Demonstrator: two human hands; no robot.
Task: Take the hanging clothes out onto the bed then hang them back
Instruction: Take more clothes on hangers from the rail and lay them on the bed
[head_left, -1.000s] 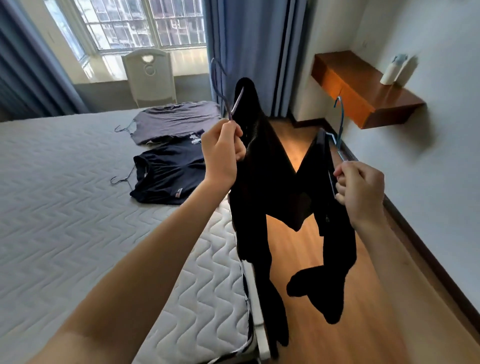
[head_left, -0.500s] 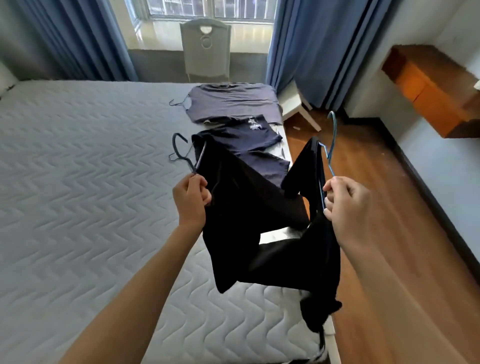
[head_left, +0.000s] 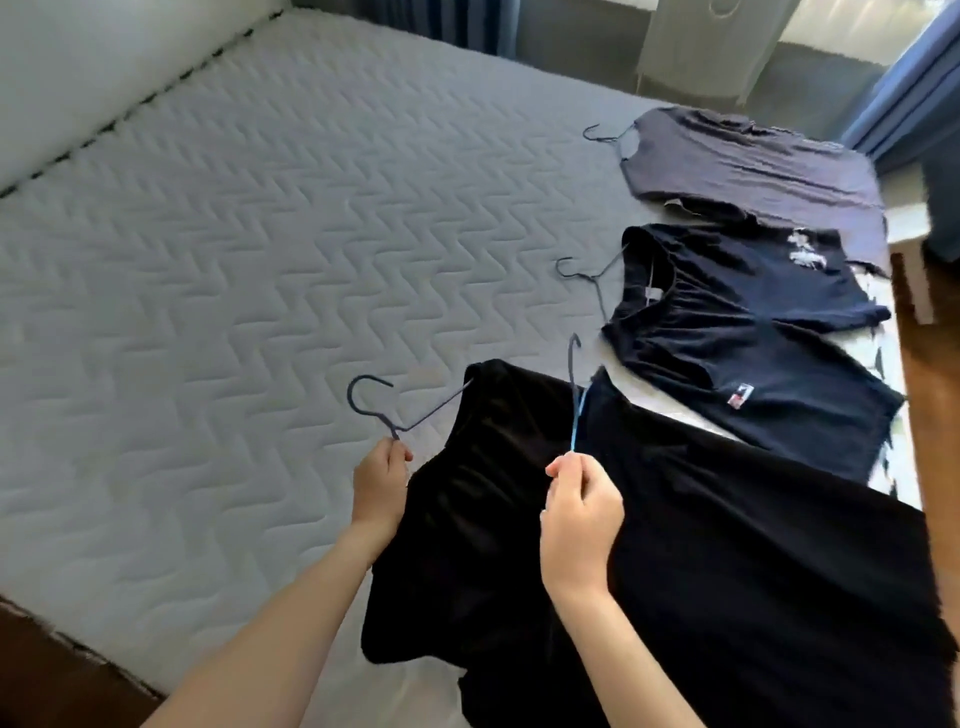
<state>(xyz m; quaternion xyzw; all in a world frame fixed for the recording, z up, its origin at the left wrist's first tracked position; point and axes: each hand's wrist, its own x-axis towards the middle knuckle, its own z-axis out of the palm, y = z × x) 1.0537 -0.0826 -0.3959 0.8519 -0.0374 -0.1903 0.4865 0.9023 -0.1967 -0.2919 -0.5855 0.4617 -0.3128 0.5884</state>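
A quilted grey bed (head_left: 218, 249) fills most of the view, with a pale chair (head_left: 696, 47) and blue curtains (head_left: 904, 78) beyond its far edge and wooden floor (head_left: 930, 364) along its right side. 2 garments already lie flat near the bed's right edge: a grey shirt (head_left: 748, 161) farthest away, its hanger hook (head_left: 597, 134) pointing left, and just nearer a navy shirt (head_left: 737, 332) with a white print and a small label, its hanger hook (head_left: 576, 270) also pointing left. The navy shirt's lower hem touches or slightly overlaps the black clothes nearest the camera. The left hand (head_left: 379, 488) has its grip pinched around the neck of a dark hanger (head_left: 374, 410), whose hook curls up and to the left above the mattress; a black garment (head_left: 467, 519) droops from it, just right of the hand. The right hand (head_left: 579, 514) has its grip pinched on the light blue stem of a second hanger (head_left: 574, 395), whose hook rises straight above the fingers. Its black garment (head_left: 753, 545) spreads right of that hand over the near right part of the bed. The 2 black pieces meet between the hands.
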